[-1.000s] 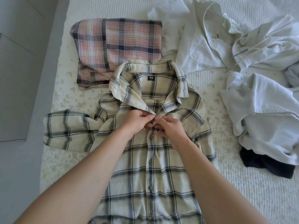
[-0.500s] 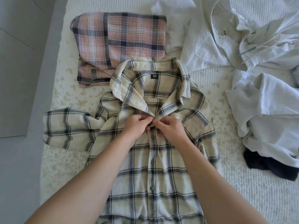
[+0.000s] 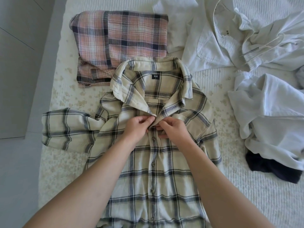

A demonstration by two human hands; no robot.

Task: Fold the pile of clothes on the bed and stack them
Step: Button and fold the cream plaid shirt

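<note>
My left hand (image 3: 137, 129) and right hand (image 3: 174, 130) still pinching the cream plaid shirt (image 3: 164, 170) placket below its collar, fingers barely shifted, pink plaid shirt (image 3: 121, 38) folded far left

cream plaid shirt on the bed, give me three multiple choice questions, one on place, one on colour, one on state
1. Where does the folded pink plaid shirt lie?
A. beyond the cream plaid shirt's collar, towards the left
B. on the floor
C. under the white clothes

2. What colour is the garment sticking out under the white clothes at the right?
A. red
B. dark navy
C. yellow

3. What are the hands doing?
A. lying flat on the bed
B. lifting a sleeve
C. pinching the shirt front just under the collar

Answers:
1 A, it sits past the collar with its near edge tucked behind it.
2 B, a dark patch shows beneath the white fabric.
3 C, the left hand and right hand meet at the top button.
</note>
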